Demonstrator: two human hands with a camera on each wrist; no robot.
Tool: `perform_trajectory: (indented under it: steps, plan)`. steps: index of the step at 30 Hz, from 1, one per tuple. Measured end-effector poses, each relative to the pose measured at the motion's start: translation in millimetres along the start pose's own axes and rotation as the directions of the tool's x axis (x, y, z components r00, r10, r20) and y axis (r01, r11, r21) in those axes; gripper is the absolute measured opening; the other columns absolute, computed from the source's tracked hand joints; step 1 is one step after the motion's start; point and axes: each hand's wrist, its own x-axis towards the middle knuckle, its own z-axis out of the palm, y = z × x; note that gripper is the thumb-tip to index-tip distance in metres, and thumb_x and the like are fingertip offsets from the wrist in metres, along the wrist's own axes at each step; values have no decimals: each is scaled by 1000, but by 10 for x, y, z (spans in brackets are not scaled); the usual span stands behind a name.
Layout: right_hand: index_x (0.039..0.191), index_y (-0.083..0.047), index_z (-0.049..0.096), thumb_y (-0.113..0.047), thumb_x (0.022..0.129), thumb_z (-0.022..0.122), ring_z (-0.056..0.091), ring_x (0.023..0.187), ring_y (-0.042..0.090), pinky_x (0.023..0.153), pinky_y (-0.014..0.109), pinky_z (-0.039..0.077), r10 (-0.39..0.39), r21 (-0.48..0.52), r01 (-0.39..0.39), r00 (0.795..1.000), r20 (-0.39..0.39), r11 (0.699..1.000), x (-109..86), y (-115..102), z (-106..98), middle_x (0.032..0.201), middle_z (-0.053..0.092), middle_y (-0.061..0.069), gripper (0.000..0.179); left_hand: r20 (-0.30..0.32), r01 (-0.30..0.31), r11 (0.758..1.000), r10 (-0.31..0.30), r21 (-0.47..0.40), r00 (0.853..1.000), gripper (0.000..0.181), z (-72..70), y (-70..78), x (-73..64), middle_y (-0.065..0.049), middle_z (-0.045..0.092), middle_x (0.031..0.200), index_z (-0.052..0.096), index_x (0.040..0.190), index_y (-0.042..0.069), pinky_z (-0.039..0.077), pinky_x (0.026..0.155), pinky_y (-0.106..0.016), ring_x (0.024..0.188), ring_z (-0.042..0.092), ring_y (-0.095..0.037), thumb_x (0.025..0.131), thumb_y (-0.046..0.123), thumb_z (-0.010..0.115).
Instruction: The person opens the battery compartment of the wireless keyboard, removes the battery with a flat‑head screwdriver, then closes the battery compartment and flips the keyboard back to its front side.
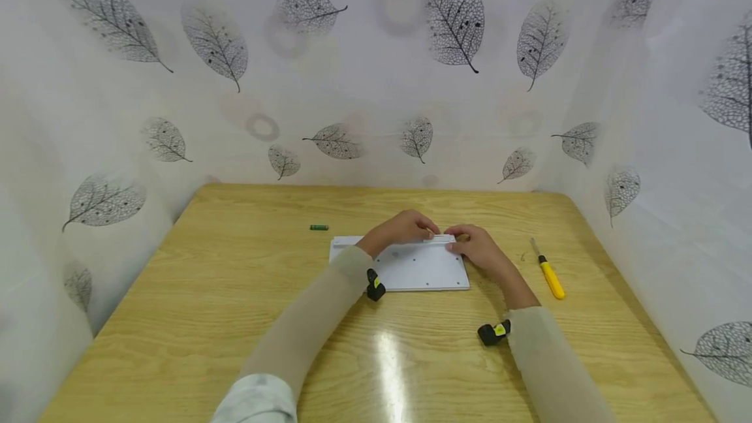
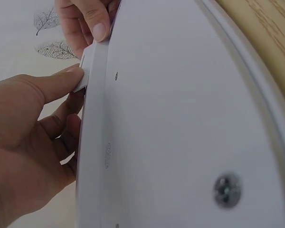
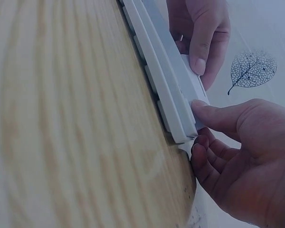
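A white keyboard (image 1: 405, 269) lies face down on the table, its keys (image 3: 151, 78) showing underneath in the right wrist view. My left hand (image 1: 405, 227) is at the far edge and pinches a small white cover piece (image 2: 84, 71) between thumb and fingers, against the raised strip (image 2: 96, 118). At the far right corner, my right hand (image 1: 478, 248) grips the keyboard's edge, with the thumb on the strip and the fingers curled beneath. A screw (image 2: 227, 190) sits in the keyboard's back. Part of the cover is hidden by the fingers.
Left of the keyboard, behind it, lies a small green battery (image 1: 319, 227). A screwdriver with a yellow handle (image 1: 552, 279) rests to the right of my right hand. Leaf-patterned curtains (image 1: 364, 83) surround the wooden table (image 1: 235, 279) at the back and sides.
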Motion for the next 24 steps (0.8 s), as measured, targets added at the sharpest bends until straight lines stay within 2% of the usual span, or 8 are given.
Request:
perform_trajectory:
  steps: [4, 9, 17, 24]
  plan:
    - [135, -8, 61, -21, 98, 67, 60, 87, 24, 74, 33, 50, -1, -13, 1, 1000, -11, 1000, -3, -8, 6, 117, 65, 17, 39, -12, 7, 1000, -7, 16, 1000, 24, 8, -4, 16, -5, 69, 130, 74, 121, 13, 49, 103, -36, 119, 62, -19, 102, 16, 60]
    - [135, -8, 62, -22, 98, 67, 60, 100, 26, 81, 33, 49, -2, -42, 1, 1000, -16, 999, 10, -11, 11, 132, 60, 17, 40, -50, 53, 998, -51, 41, 997, 20, 30, -17, 49, 0, 72, 123, 77, 115, 17, 50, 101, -32, 116, 64, -15, 100, 19, 64]
    - [135, -7, 61, -19, 98, 66, 58, 89, 23, 73, 32, 51, -2, -14, 2, 1000, -7, 1000, 21, -9, 2, 128, 60, 18, 39, -99, 133, 990, -128, 53, 987, 17, 80, 22, 53, 4, 74, 118, 78, 109, 20, 51, 98, -32, 109, 65, -12, 99, 19, 65]
    - [135, -8, 61, -20, 98, 66, 58, 88, 24, 74, 33, 50, 7, -11, -7, 1000, -3, 1000, 13, -6, 3, 124, 61, 17, 40, -103, 135, 990, -130, 41, 986, 16, 98, 36, 21, 3, 74, 114, 78, 108, 18, 51, 96, -32, 104, 65, -11, 99, 18, 65]
